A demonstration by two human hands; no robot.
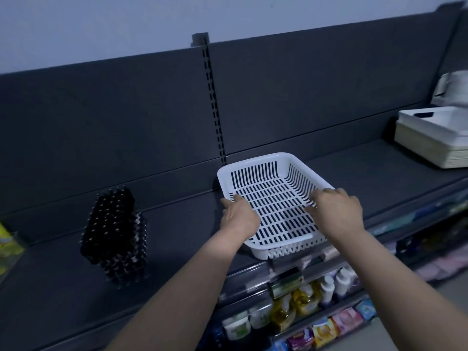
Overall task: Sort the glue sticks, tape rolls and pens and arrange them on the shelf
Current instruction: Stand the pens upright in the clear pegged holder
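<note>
Far left on the shelf point(177, 262) a yellow packet point(5, 247) shows at the edge of view. Next to it stands a black block point(114, 236) of upright sticks packed tight. These may be the pens, grouped so they stay standing, but I cannot tell for sure. My left grip point(239, 216) is curled over the left rim of the white basket point(253, 159), pinching it. The basket sits empty and skewed at the shelf's front edge. I judge I am holding both sides to square it up as a bin for sorting. My right grip point(336, 211) hooks its fingers over the right rim. Well apart on the right lies a stack of white trays point(430, 138). I see no glue or tape.
</note>
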